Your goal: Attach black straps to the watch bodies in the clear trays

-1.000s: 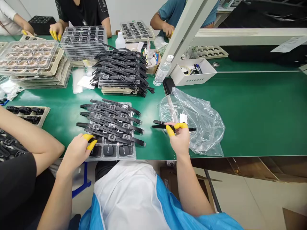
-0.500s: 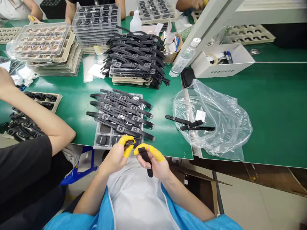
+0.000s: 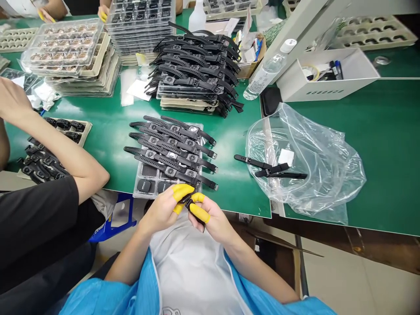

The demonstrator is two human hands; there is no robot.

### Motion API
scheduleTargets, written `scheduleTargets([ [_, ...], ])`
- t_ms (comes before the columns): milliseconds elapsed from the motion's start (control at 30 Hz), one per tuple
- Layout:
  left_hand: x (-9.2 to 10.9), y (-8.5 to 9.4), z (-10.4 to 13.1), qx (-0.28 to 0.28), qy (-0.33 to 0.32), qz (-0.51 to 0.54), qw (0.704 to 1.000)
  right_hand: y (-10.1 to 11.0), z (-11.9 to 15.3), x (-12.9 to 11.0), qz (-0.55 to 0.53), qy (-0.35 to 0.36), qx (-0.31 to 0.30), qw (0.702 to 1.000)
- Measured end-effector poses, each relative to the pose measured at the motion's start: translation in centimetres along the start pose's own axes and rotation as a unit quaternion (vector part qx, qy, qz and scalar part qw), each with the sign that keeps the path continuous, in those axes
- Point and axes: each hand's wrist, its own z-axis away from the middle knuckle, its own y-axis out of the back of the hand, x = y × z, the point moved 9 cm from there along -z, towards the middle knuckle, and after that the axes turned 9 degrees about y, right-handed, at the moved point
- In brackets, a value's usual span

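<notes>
My left hand, with yellow finger cots, pinches a small black watch case just off the table's front edge. My right hand, also in yellow finger cots, is closed on a black watch strap; most of the strap is hidden behind the fingers. The strap's end meets the case between both hands. Just beyond them lies a clear plastic tray. Several watches with black straps lie across it in slanting rows, and black watch cases without straps sit in its front pockets.
To the right, loose black straps lie on a clear plastic bag. Behind stand a pile of strapped watches, stacked trays, a bottle and a white box. A co-worker's arm reaches in at left.
My hands have come together, bringing the strap's end up to the watch case. The strap has turned and is now mostly covered by my right fingers. The whole view has shifted slightly.
</notes>
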Motion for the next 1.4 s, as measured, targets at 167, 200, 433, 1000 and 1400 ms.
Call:
scheduleTargets([
  [167, 0.0, 0.0, 0.1, 0.003, 0.005, -0.024, 1.000, 0.4, 0.0, 0.3, 0.004, 0.007, 0.022, 1.000],
  [200, 0.1, 0.0, 0.1, 0.003, 0.005, -0.029, 1.000, 0.5, 0.0, 0.4, 0.005, 0.009, 0.027, 1.000],
  [433, -0.3, -0.4, 0.3, -0.006, 0.014, -0.061, 0.998, 0.8, 0.1, 1.4, -0.042, 0.003, 0.060, 0.997],
  [1000, -0.3, -0.6, 0.5, -0.042, 0.020, -0.049, 0.998, 0.6, 0.2, 1.3, -0.088, -0.006, 0.096, 0.991],
  [1400, -0.8, -1.0, 0.7, -0.077, 0.047, -0.071, 0.993, 0.9, 0.2, 1.3, -0.032, -0.020, 0.084, 0.996],
])
